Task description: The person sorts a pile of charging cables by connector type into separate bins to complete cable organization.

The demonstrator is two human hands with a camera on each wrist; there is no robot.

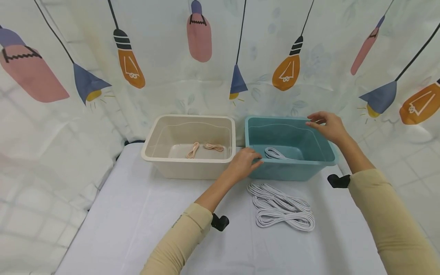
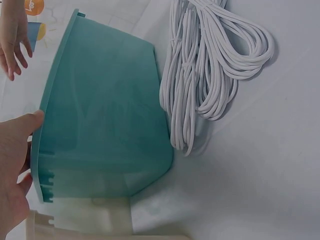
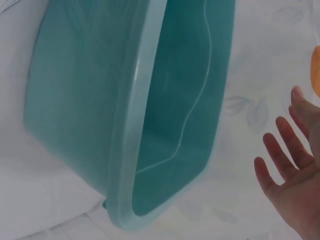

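My left hand (image 1: 243, 163) is at the front left corner of a teal plastic bin (image 1: 285, 171), gripping its rim between thumb and fingers; the left wrist view shows the thumb against the rim's edge. My right hand (image 1: 328, 125) hovers above the bin's back right part, its fingers loosely bent and holding nothing. In the right wrist view that hand (image 3: 295, 165) is apart from the bin. A bundle of white cord (image 1: 274, 153) lies inside the teal bin. In front of it, several white cord bundles (image 1: 283, 208) lie on the table.
Left of the teal bin stands a cream bin (image 1: 187, 168) with two small peach cord bundles (image 1: 213, 147) inside. Both bins are on a table with a white cloth (image 1: 117, 229). A curtain printed with lamps and bulbs (image 1: 213, 95) hangs close behind them.
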